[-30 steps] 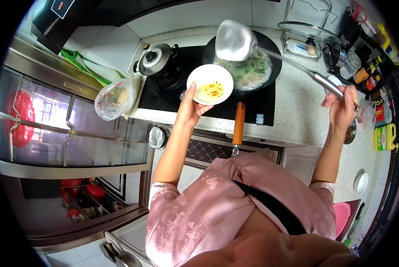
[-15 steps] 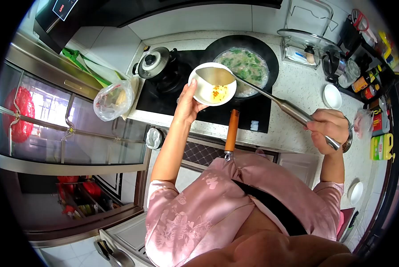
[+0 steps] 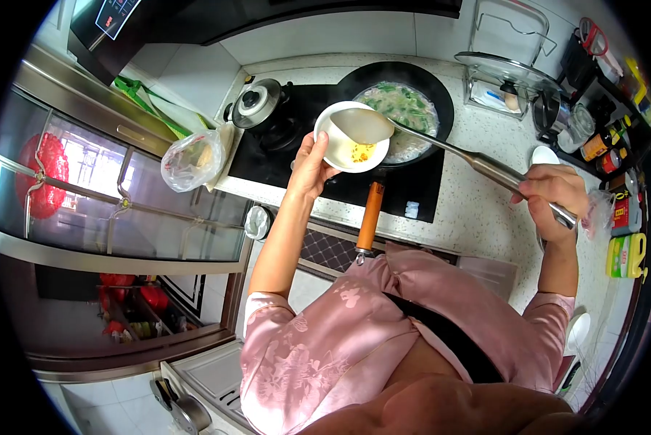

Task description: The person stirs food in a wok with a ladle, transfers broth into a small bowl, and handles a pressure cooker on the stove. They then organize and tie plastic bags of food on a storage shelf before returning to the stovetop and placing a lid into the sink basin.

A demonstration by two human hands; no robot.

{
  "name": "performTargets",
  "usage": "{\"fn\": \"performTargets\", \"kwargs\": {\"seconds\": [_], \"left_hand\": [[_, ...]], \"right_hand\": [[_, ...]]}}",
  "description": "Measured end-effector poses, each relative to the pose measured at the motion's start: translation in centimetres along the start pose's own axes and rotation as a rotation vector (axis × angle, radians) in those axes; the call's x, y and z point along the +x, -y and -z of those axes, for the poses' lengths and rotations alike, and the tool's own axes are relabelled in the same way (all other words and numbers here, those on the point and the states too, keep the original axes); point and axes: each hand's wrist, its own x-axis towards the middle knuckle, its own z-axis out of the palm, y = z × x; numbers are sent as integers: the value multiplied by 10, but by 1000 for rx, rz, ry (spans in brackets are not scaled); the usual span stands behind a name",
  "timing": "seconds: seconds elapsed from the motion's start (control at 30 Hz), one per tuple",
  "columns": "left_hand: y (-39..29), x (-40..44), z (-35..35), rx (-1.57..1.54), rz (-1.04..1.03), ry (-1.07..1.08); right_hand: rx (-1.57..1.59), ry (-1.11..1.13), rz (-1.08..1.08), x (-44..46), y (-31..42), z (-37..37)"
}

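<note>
- Speckled white stone table (image 3: pixel 470 203): bare strip right of the black glass hob (image 3: pixel 409 183), reaching the front edge.
- Left hand (image 3: pixel 311 168) grips round white bowl (image 3: pixel 338 155) above hob.
- Right hand (image 3: pixel 554 199) wraps steel spatula (image 3: pixel 478 161).

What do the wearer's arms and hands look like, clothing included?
Short, shiny pink sleeves end near the elbows, leaving the forearms bare. The left hand and right hand are ungloved, with no cables visible.

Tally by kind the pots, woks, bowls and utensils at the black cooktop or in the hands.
Round silver lidded pot at the black cooktop: 1
Wooden-handled black wok: 1
Round white bowl, left hand: 1
Long-handled steel turner, right hand: 1
Total: 4
</note>
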Motion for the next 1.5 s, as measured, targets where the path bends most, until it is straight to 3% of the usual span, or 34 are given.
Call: {"fn": "performTargets", "kwargs": {"seconds": [0.27, 0.4, 0.47, 0.6, 0.87, 1.0, 1.13, 1.27, 1.33, 1.4, 1.5], "left_hand": [[0, 3, -11, 68, 38, 1], [2, 7, -19, 92, 70, -22], [9, 11, -21, 84, 64, -52], [13, 13, -29, 100, 74, -83], [25, 16, -33, 107, 78, -196], [28, 17, -25, 11, 81, -211], [21, 8, -15, -97, 66, -206], [16, 2, 2, -1, 68, -258], [12, -2, 9, 17, 57, -250], [12, -3, 14, -90, 10, -248], [10, -6, 16, -93, -2, -253]], "right_hand": [[19, 109, 36, 31, -2, 10], [8, 145, -127, 39, -1, 14], [176, 32, -348, 37, -11, 12], [368, -84, -593, 31, -28, 14], [594, -418, -885, 1, -66, -7], [665, -524, -925, -4, -81, -14], [685, -573, -819, -1, -84, -2], [549, -570, -639, -1, -76, 7], [316, -457, -574, -9, -70, 5], [55, -215, -248, -16, -67, -1], [-170, -39, -50, -9, -53, -10]]}}
